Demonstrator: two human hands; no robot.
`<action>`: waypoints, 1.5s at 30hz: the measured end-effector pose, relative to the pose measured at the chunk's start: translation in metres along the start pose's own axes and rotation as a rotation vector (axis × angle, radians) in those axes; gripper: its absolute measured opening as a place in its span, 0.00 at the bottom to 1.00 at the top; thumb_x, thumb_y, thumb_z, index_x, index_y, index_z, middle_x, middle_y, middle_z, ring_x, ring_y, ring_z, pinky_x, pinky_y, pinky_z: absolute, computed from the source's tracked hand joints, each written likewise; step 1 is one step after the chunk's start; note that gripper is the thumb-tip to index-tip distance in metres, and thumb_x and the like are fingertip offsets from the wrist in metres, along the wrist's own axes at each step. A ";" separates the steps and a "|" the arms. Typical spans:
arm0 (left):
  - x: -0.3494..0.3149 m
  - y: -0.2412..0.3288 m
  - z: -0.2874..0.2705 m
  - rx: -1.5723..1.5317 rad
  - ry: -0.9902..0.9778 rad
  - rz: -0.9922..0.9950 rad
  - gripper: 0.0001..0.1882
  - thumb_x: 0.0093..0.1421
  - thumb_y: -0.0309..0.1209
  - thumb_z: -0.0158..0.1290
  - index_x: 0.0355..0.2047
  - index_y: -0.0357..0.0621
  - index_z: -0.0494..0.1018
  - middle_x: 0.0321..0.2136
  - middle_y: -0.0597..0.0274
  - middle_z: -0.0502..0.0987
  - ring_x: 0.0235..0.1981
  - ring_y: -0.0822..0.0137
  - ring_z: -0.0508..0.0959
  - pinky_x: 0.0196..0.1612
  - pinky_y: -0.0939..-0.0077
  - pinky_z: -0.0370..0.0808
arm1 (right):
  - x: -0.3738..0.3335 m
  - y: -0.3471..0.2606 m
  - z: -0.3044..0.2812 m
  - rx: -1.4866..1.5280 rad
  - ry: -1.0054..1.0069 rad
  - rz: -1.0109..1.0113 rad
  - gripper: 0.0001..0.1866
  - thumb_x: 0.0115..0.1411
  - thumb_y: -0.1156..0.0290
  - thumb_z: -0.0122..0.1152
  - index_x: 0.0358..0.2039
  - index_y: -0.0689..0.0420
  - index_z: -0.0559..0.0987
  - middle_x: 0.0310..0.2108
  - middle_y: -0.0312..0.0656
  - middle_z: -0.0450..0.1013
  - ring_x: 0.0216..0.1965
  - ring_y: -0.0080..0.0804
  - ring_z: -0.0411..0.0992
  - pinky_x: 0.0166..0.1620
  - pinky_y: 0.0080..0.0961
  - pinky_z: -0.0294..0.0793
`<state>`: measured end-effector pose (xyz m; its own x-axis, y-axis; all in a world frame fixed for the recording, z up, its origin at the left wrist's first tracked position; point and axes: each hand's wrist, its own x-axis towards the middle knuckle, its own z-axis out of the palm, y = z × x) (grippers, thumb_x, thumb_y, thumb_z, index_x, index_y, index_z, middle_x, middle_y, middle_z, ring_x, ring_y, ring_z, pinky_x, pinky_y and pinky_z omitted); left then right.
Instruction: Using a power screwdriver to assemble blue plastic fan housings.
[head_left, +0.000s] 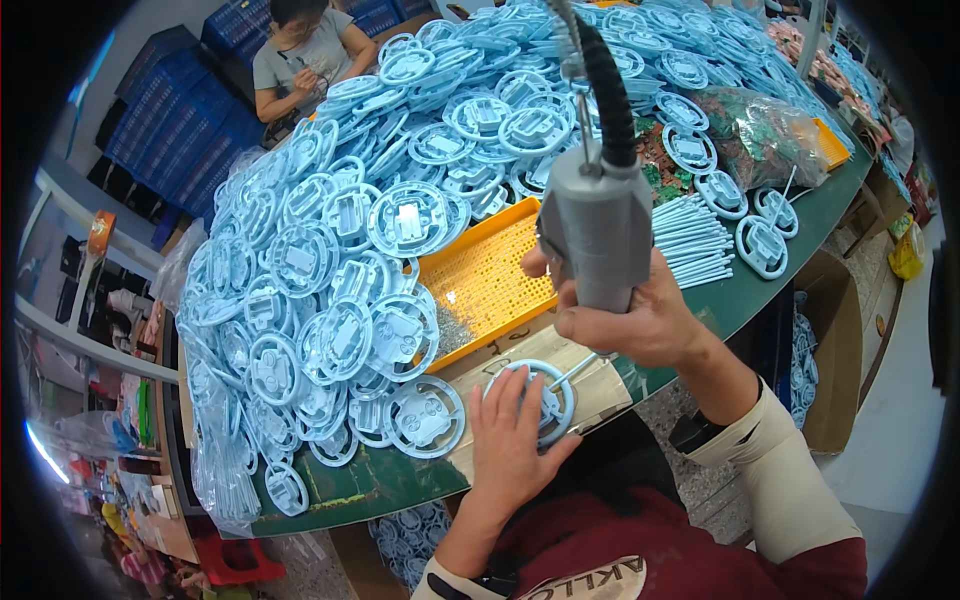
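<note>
My right hand (640, 320) is wrapped round the grey body of a hanging electric screwdriver (600, 235), its black cable rising above. The tool blocks my view of its tip. Below it, a light-blue round plastic part (566, 408) with a thin rod sticking out lies on a wooden board (597, 385). My left hand (515, 440) rests on the left side of this part, fingers stretched out and palm down. Just beyond the board is a yellow tray (490, 290) with a dimpled floor and small metal screws (453, 330) in its near left corner.
A large heap of light-blue plastic parts (410, 225) covers the green table (340, 490). Light-blue rods (690, 240) lie in a bundle right of the tool. Behind are a clear bag (760, 135) and a seated person (310, 60). A cardboard box (835, 350) stands at the right.
</note>
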<state>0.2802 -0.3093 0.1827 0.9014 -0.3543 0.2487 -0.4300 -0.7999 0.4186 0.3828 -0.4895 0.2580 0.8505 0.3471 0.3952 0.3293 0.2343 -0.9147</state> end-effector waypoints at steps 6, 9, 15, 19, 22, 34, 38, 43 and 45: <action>0.006 0.008 0.013 0.112 -0.093 -0.024 0.34 0.47 0.41 0.60 0.55 0.49 0.64 0.57 0.55 0.60 0.60 0.54 0.56 0.59 0.39 0.42 | -0.007 0.007 0.017 0.073 0.032 -0.050 0.13 0.50 0.77 0.60 0.39 0.62 0.76 0.33 0.35 0.75 0.31 0.17 0.71 0.36 0.17 0.71; 0.008 0.010 0.013 0.081 -0.120 -0.054 0.29 0.49 0.39 0.59 0.52 0.54 0.67 0.56 0.55 0.59 0.60 0.53 0.54 0.59 0.39 0.41 | -0.011 0.016 0.019 -0.048 0.006 -0.040 0.21 0.49 0.84 0.57 0.46 0.66 0.69 0.35 0.41 0.73 0.37 0.22 0.73 0.42 0.21 0.72; 0.003 0.008 0.017 0.028 -0.094 -0.045 0.19 0.49 0.36 0.58 0.44 0.62 0.74 0.55 0.57 0.59 0.60 0.52 0.54 0.58 0.39 0.43 | -0.012 0.022 0.026 -0.015 0.123 0.002 0.13 0.50 0.76 0.61 0.37 0.62 0.76 0.31 0.36 0.75 0.33 0.19 0.73 0.36 0.19 0.73; -0.002 0.005 0.022 0.029 -0.019 0.011 0.16 0.50 0.34 0.57 0.41 0.65 0.75 0.55 0.58 0.61 0.60 0.52 0.55 0.58 0.40 0.47 | -0.016 0.031 0.031 0.021 0.186 0.005 0.11 0.49 0.76 0.62 0.35 0.62 0.76 0.30 0.36 0.75 0.32 0.19 0.73 0.36 0.19 0.73; 0.000 0.003 0.021 0.000 -0.008 0.029 0.15 0.51 0.34 0.56 0.41 0.64 0.76 0.55 0.57 0.62 0.60 0.51 0.56 0.59 0.42 0.48 | -0.017 0.034 0.031 -0.025 0.119 -0.060 0.18 0.50 0.84 0.59 0.44 0.64 0.71 0.33 0.38 0.73 0.34 0.20 0.72 0.34 0.18 0.73; 0.001 0.002 0.021 -0.055 0.011 0.040 0.16 0.47 0.31 0.57 0.39 0.60 0.78 0.52 0.55 0.62 0.58 0.50 0.56 0.58 0.46 0.51 | -0.018 0.043 0.039 -0.050 0.204 -0.028 0.13 0.49 0.75 0.63 0.36 0.63 0.75 0.29 0.36 0.75 0.30 0.18 0.73 0.33 0.19 0.73; 0.002 0.003 0.021 -0.059 0.010 0.039 0.16 0.47 0.31 0.58 0.38 0.60 0.78 0.52 0.55 0.63 0.58 0.50 0.56 0.58 0.46 0.51 | -0.018 0.045 0.035 -0.016 0.163 -0.020 0.16 0.49 0.76 0.61 0.40 0.63 0.74 0.32 0.38 0.76 0.33 0.21 0.75 0.38 0.21 0.75; 0.002 0.002 0.022 -0.054 0.011 0.033 0.15 0.47 0.31 0.58 0.38 0.60 0.78 0.52 0.56 0.63 0.58 0.51 0.57 0.58 0.48 0.51 | -0.016 0.042 0.036 -0.065 0.123 -0.057 0.18 0.49 0.77 0.60 0.43 0.64 0.73 0.34 0.38 0.77 0.35 0.22 0.75 0.40 0.23 0.75; 0.003 0.002 0.021 -0.055 0.018 0.039 0.15 0.47 0.31 0.58 0.38 0.60 0.78 0.52 0.55 0.63 0.57 0.51 0.58 0.58 0.48 0.51 | -0.016 0.040 0.035 -0.058 0.111 -0.052 0.19 0.49 0.77 0.60 0.44 0.64 0.72 0.34 0.39 0.77 0.35 0.22 0.75 0.40 0.23 0.75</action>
<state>0.2836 -0.3224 0.1657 0.8833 -0.3754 0.2808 -0.4669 -0.7576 0.4560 0.3681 -0.4536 0.2179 0.8709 0.2327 0.4329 0.3943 0.1950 -0.8981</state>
